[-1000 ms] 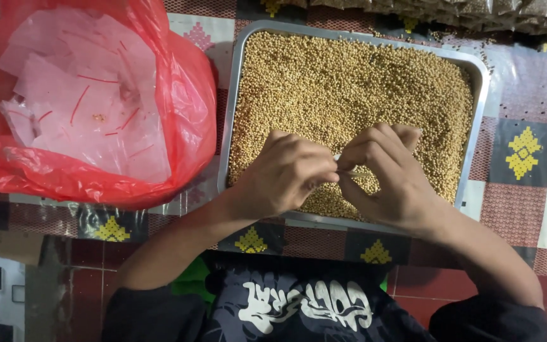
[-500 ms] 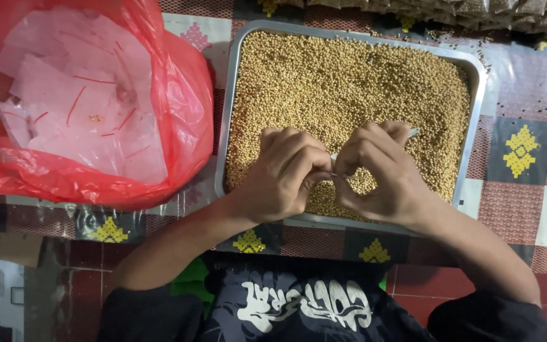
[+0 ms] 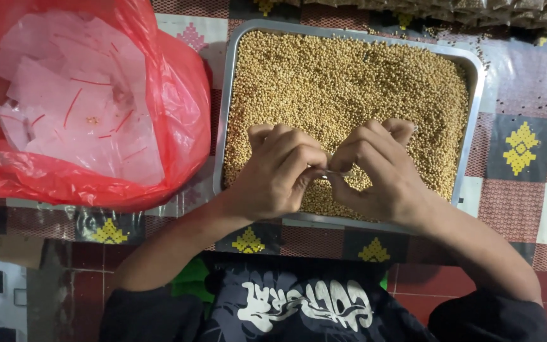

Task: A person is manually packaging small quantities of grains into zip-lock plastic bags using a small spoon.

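Observation:
A metal tray [image 3: 473, 69] full of small yellow-brown seeds [image 3: 349, 82] lies on a patterned cloth. Over its near edge my left hand [image 3: 280, 171] and my right hand [image 3: 381, 171] meet, fingers curled. Between their fingertips they pinch a small clear plastic packet [image 3: 335, 172], mostly hidden by the fingers. Both hands hover just above the seeds.
A red plastic bag [image 3: 90, 107] holding several small clear packets with red strips sits left of the tray. Filled seed packets [image 3: 476, 12] are piled along the far edge. Loose seeds are scattered on the checkered cloth [image 3: 520, 152] at the right.
The hands have stayed together over the tray's near edge; the fingers have shifted slightly on the small packet.

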